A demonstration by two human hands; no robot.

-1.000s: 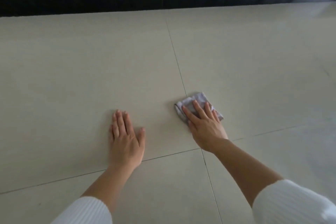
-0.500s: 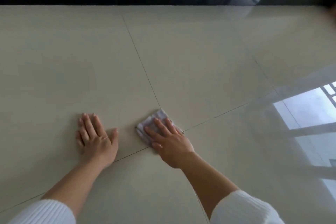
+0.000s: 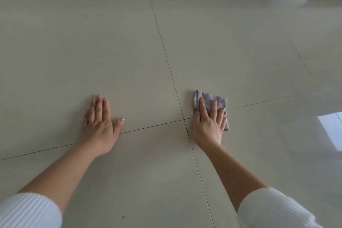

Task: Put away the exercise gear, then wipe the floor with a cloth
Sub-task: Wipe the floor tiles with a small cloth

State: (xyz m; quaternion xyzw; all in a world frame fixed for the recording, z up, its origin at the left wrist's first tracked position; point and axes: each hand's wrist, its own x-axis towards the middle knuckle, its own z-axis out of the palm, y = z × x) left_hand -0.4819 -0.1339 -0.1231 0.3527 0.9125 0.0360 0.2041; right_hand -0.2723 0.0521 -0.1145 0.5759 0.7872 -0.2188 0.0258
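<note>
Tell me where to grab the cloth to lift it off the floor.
Probably pinch the cloth at its far edge, coming from above: it lies folded flat on the floor, and mostly that edge shows past the right hand pressing it.

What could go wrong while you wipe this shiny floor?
The right hand only presses flat on the small grey cloth, so it might slip out or bunch up. The left hand leans on the glossy floor tile and could slide if that is damp. The dark speck may get missed.

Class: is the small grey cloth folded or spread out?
Folded: the small grey cloth is a compact pad with layered edges under the right hand.
</note>
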